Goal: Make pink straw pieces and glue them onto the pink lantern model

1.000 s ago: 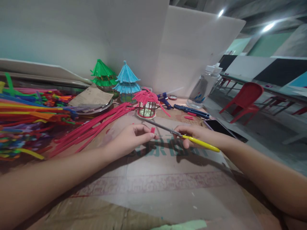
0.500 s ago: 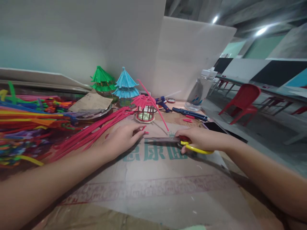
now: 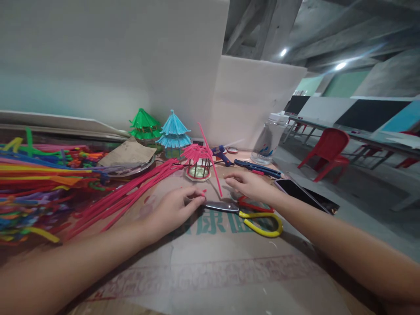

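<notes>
My left hand [image 3: 183,205] is closed in a pinch on a short pink pipe cleaner piece [image 3: 204,191], mostly hidden by the fingers. The scissors [image 3: 223,206], with one yellow and one red handle, lie on the printed sheet, tips by my left fingertips. Beyond the scissors, my right hand [image 3: 244,183] hovers with nothing visible in it, thumb and fingers a little apart. A long pink pipe cleaner [image 3: 215,168] leans against a small pavilion model [image 3: 197,168] with a pink fringed roof and brown posts, just ahead of both hands.
Pink pipe cleaners [image 3: 131,192] and multicoloured bundles [image 3: 42,175] fill the left. Behind stand green [image 3: 144,122] and blue [image 3: 173,129] pavilions, a glue gun [image 3: 223,154] and a water bottle [image 3: 267,140]. Pliers [image 3: 256,167] and a phone [image 3: 300,194] lie right.
My right hand has let go of the scissors, which now rest on the sheet, and has moved slightly up and left. The left hand keeps its pinch. The camera view has tilted up.
</notes>
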Motion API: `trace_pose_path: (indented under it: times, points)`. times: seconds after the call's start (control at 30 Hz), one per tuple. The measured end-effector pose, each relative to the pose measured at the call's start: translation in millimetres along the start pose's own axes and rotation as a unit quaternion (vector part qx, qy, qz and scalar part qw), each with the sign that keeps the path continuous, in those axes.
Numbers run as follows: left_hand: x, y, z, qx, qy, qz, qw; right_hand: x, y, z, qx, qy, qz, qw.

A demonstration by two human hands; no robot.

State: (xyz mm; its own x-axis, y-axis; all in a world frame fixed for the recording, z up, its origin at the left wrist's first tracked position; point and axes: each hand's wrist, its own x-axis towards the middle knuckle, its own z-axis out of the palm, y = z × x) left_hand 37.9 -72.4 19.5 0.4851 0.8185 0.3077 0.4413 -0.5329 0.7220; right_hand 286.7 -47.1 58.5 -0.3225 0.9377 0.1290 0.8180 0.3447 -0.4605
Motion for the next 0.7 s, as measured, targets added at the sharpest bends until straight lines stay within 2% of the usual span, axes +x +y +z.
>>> trace_pose_path:
  times: [0.17,0.27,0.33,0.4,0.53,0.6,0.7]
  points:
    - [1.3,-4.2,1.5,-0.002,-0.007,-0.004,1.0,30.6,1.7,17.1,0.078,-0.051,0.025,0.995]
    - [3.2,-7.8,2.8,-0.015,-0.014,-0.013,1.0,36.5,-1.9,25.4,0.156,-0.091,0.06,0.982]
    - [4.5,-8.8,3.1,-0.023,-0.018,-0.017,0.999,36.4,-5.3,30.2,0.217,-0.096,0.081,0.968]
    - [5.6,-8.3,2.2,-0.034,-0.017,-0.026,0.999,33.0,-9.2,32.8,0.253,-0.056,0.079,0.962]
    - [7.1,-4.6,-1.4,-0.056,-0.003,-0.055,0.997,16.8,-18.6,33.3,0.284,0.067,0.004,0.956]
    - [8.1,-3.8,-2.5,-0.074,0.0,-0.063,0.995,6.4,-24.5,35.3,0.298,0.072,-0.005,0.952]
    - [10.2,-5.9,-1.9,-0.101,-0.002,-0.069,0.993,-5.7,-31.7,43.5,0.273,0.053,-0.004,0.961]
